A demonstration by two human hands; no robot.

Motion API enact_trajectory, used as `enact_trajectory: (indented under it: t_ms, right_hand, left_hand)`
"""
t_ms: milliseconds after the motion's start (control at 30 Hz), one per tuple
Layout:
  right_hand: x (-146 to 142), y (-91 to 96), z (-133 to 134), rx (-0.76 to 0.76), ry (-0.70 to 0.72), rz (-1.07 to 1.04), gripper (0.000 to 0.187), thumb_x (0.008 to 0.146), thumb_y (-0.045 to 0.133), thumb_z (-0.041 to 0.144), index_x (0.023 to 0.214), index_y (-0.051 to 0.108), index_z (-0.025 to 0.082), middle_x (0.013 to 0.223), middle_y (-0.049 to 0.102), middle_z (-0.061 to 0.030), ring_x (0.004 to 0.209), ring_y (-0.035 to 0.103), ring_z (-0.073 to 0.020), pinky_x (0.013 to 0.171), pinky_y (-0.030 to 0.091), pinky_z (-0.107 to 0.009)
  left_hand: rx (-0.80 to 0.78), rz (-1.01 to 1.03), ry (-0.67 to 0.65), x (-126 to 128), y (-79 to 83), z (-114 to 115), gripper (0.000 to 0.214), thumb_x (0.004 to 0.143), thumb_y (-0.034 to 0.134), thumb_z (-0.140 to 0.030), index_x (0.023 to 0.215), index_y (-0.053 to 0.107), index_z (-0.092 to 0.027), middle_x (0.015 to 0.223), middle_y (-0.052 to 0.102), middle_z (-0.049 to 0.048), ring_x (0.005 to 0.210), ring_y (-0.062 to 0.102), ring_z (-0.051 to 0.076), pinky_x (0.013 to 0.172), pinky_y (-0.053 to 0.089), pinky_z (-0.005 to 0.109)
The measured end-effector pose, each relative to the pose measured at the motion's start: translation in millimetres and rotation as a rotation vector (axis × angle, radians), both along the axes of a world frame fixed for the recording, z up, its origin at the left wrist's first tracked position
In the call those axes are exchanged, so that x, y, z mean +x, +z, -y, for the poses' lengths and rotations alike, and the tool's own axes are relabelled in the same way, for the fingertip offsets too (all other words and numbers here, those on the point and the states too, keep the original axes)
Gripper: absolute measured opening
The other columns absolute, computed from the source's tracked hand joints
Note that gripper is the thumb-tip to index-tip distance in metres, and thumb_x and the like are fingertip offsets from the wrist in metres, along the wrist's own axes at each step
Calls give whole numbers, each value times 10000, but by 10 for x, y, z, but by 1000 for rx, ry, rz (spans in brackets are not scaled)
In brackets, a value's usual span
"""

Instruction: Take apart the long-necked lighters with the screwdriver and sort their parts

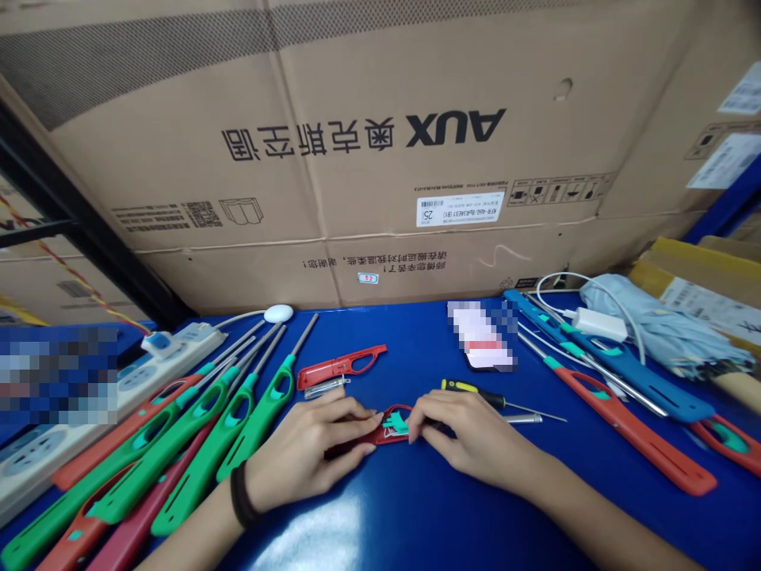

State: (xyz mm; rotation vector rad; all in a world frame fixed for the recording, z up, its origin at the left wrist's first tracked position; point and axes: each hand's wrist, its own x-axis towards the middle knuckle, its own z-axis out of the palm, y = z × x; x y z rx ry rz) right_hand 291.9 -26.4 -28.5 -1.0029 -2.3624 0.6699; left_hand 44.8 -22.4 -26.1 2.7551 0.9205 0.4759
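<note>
In the middle of the blue table lies an opened red lighter housing half (380, 436) with a green trigger (395, 423) and thin pale wire showing inside. The fingers and thumb of my left hand (309, 440) are closed around its left end. My right hand (460, 428) pinches at its right end, and the fingertips hide what they touch there. Just behind, the other red housing half (333, 370) lies beside a clear fuel tank (326, 387). A yellow-and-black screwdriver (481, 394) and a metal tube (526, 418) rest behind and beside my right hand.
Several long green and red lighters (202, 444) lie at the left, by a white power strip (131, 381). A phone (480, 337) lies at the back. On the right are an orange lighter (642, 432), blue lighters (648, 373) and a charger (599, 323). A cardboard box (333, 198) stands behind.
</note>
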Motion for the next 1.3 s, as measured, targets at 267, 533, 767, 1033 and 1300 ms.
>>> enact_trajectory:
  t_ms: [267,533,767,1033,1300]
  right_hand:
    - [-13,-32,-7,-50,53,-113,254,830,513,11,801,664,213,823,702,15,803,625,-129,762,452,-238]
    - [-10,-53,-58,-105,-19,-216,216,837,530,46,758,652,206,797,690,15,767,639,-128,752,458,-256]
    - [-18,-31,-44,-122,-36,-197,227,832,526,36,741,648,204,799,680,7,765,634,-130,740,464,-259]
    - [-20,-21,-24,-119,-24,-184,246,819,522,7,748,650,204,814,678,9,783,632,-127,760,459,-251]
    - [-23,-23,-16,-99,-15,-175,265,812,510,-13,755,653,202,808,669,2,783,630,-130,756,460,-245]
  left_hand:
    - [31,-26,-22,-11,1,12,270,929,497,-268,1169,617,-240,1058,672,40,895,630,174,871,503,335]
    - [-38,-54,-7,23,28,52,208,944,458,-260,1119,564,-224,1004,639,33,907,584,176,911,463,357]
    - [-48,-78,0,80,51,93,287,942,424,-218,1208,521,-264,1017,581,49,901,534,184,760,494,289]
    - [-129,-4,60,133,38,165,219,937,393,-176,1089,545,-223,1029,557,62,915,503,194,812,486,323]
    - [-277,119,131,227,19,232,182,931,384,-140,1038,512,-211,1065,527,72,930,491,196,862,445,362]
